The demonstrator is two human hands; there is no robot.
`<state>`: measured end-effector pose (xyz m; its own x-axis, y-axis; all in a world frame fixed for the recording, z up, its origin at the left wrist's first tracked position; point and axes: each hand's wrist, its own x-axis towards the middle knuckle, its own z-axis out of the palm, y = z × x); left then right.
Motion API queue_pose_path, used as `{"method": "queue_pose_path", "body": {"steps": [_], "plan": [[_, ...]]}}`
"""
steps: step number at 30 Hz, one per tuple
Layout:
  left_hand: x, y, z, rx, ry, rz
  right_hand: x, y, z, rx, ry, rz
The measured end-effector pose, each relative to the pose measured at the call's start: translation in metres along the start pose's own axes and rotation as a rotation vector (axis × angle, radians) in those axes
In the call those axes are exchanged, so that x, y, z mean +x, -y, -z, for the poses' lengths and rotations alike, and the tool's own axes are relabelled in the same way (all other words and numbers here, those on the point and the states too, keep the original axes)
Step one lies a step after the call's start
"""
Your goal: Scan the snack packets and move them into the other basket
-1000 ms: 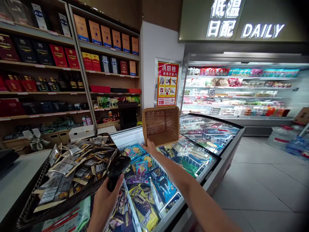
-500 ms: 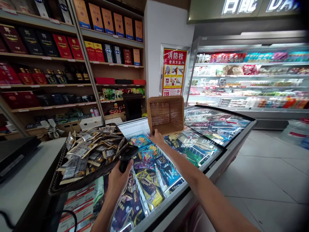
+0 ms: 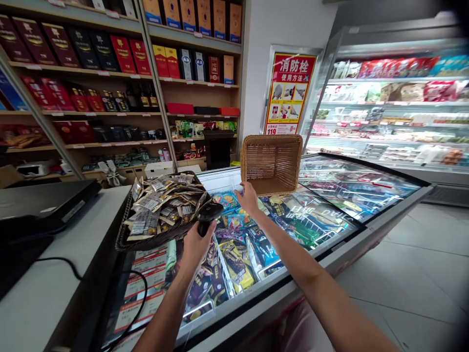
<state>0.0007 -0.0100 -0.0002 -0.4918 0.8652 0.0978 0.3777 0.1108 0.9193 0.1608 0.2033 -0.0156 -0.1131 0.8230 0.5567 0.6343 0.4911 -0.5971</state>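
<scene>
My left hand is wrapped round the handle of a black handheld barcode scanner, its head pointing away over the freezer. My right arm reaches forward, and my right hand pinches the lower left corner of a tan wicker basket. That basket is tipped with its opening toward me and holds nothing. A dark woven basket full of small packets is left of the scanner. Bagged frozen goods lie below both arms in the chest freezer.
On the left is a white counter with a black machine and a black cable. Shelves of boxed bottles stand behind. A lit refrigerated display is at the back right, with tiled floor before it.
The view has turned left, so everything sits further right and higher. My left hand still holds the scanner, and my right hand remains at the wicker basket's corner.
</scene>
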Motion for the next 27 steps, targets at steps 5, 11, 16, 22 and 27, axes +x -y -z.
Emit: {"method": "queue_pose_path", "body": {"steps": [5,11,16,22,27], "plan": [[-0.002,-0.01,0.009,-0.044,-0.091,0.0,-0.01,0.037,-0.021,0.19,0.164,0.14],[0.004,-0.021,0.028,-0.211,-0.245,-0.052,0.005,0.072,-0.04,0.204,0.292,0.428],[0.007,-0.026,0.032,-0.401,-0.271,-0.044,0.022,0.079,-0.032,0.026,0.393,0.572],[0.004,-0.03,0.027,-0.456,-0.223,-0.032,0.013,0.057,-0.01,0.385,0.326,0.305],[-0.003,-0.034,0.021,-0.414,-0.092,-0.044,-0.014,0.02,0.014,1.083,0.198,-0.358]]}}
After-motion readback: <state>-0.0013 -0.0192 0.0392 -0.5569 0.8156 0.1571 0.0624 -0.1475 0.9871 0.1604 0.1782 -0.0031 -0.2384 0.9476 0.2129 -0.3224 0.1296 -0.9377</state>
